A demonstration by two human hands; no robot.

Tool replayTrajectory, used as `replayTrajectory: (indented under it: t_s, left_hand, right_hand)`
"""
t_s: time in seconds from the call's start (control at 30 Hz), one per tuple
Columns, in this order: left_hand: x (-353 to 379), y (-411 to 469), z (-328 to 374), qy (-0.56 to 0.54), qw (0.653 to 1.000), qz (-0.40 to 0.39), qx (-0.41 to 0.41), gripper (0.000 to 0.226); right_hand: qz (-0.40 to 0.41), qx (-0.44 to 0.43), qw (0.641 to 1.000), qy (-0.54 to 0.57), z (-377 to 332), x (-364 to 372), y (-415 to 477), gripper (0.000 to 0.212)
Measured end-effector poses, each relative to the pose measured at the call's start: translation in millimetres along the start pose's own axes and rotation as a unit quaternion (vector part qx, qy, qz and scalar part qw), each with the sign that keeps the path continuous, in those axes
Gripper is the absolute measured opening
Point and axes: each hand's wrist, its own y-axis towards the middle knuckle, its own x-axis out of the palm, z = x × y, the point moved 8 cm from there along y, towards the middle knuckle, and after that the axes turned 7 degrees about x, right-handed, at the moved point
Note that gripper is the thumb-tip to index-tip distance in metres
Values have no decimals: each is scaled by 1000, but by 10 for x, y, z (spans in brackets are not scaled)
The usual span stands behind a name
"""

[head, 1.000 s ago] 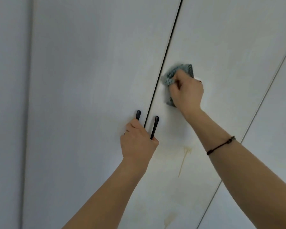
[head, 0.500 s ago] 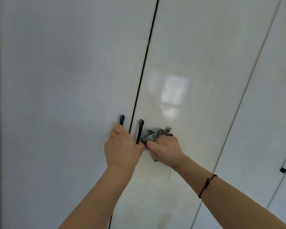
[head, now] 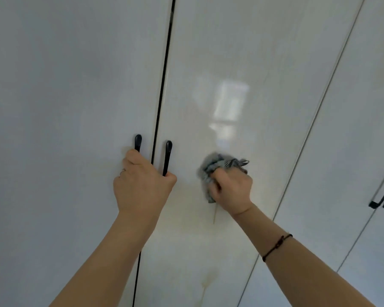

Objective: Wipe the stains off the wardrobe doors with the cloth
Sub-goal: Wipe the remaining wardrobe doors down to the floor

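Your left hand: one thin, pale metal ring on a finger at its outer edge; which finger cannot be resolved. Behind your right hand, a little up from the wrist: one thin dark cord bracelet, sitting slantwise across the arm, with a small reddish-brown knot or bead on its upper side. Your left forearm and right forearm are bare to the frame's lower edge.

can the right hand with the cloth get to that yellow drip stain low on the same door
Probably yes. The drip stain sits below the right hand and its cloth on the same door, with nothing in the way. The left hand grips the door handles, its forearm passing left of the stain.
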Motion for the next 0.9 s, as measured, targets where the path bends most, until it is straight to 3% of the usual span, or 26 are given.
replayTrajectory:
  t_s: [0.07, 0.13, 0.23, 0.33, 0.4, 0.43, 0.47, 0.5, 0.57, 0.63, 0.7, 0.8, 0.9]
  left_hand:
    - [-16, -6, 3, -9, 1000, 0, -5, 68]
    - [-4, -16, 9, -10, 1000, -4, -11, 69]
    - [20, -37, -5, -19, 999, -13, -23, 65]
    - [13, -46, -24, -28, 998, -20, -49, 64]
    - [-10, -39, -39, -36, 997, -19, -65, 62]
    - [-16, -34, -37, -40, 997, -17, -70, 61]
    - [-17, -34, -35, -43, 996, -15, -74, 59]
    - [-21, -38, -31, -44, 996, -12, -79, 58]
    - [-23, -44, -25, -44, 995, -5, -85, 56]
    - [-38, -61, 13, -39, 995, -6, -87, 57]
    - [-49, -66, 28, -36, 995, -12, -92, 57]
    - [-51, -90, 32, -35, 994, -13, -99, 56]
    - [-59, -96, 27, -30, 994, -1, -105, 54]
  right_hand:
    - [-53, -162, 985, 1, -28, 32, -189, 24]
    - [-54, -185, 981, -16, 254, -100, 38, 20]
    - [45, 7, 998, -46, 1000, -447, 709, 17]
    - [144, 239, 960, 21, 1506, -761, 1179, 10]
    - [165, 321, 932, 29, 1449, -739, 1142, 11]
    - [159, 305, 939, 28, 1280, -665, 1044, 13]
    - [136, 237, 961, 35, 1023, -527, 883, 16]
    - [100, 127, 986, 45, 686, -361, 640, 17]
    - [27, -77, 995, 56, 90, -131, 41, 23]
    - [-17, -159, 984, 79, -42, -44, -299, 25]
    - [-31, -177, 981, 68, 78, -104, -179, 24]
    - [16, -75, 997, -3, 716, -337, 375, 14]
    - [51, 186, 981, 24, 1561, -616, 731, 12]
